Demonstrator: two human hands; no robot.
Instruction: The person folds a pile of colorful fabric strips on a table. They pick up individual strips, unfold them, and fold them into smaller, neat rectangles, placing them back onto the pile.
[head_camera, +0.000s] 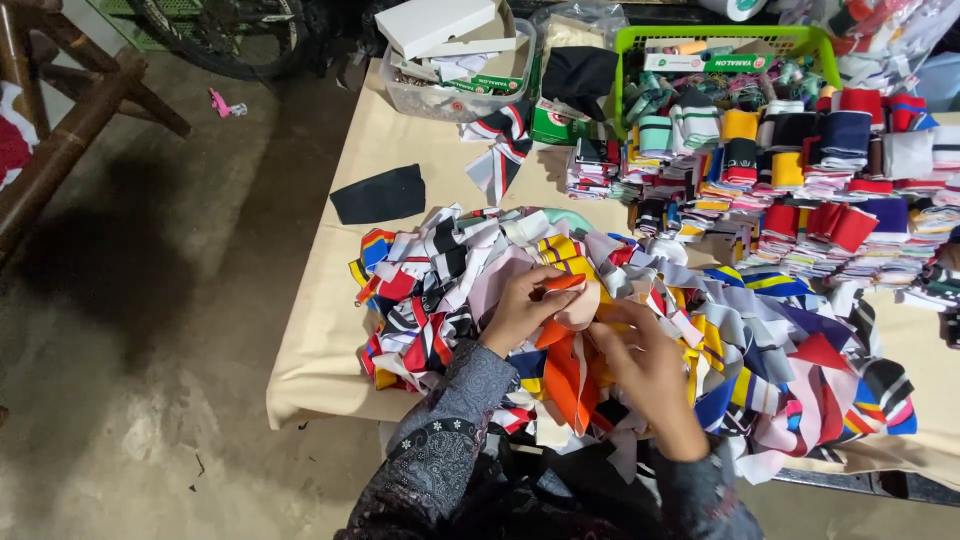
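Both hands work in the middle of a large heap of striped fabric collar pieces (640, 320) spread over the beige-covered counter (320, 340). The left hand (520, 310) has its fingers closed on an orange fabric strip (562, 283), pinching it at the top of the heap. The right hand (650, 370) lies just beside it, fingers curled into the pieces; whether they grip one I cannot tell. Behind the heap stand sorted stacks of folded pieces (800, 190), a green basket (720, 38) and a black cloth piece (380, 195).
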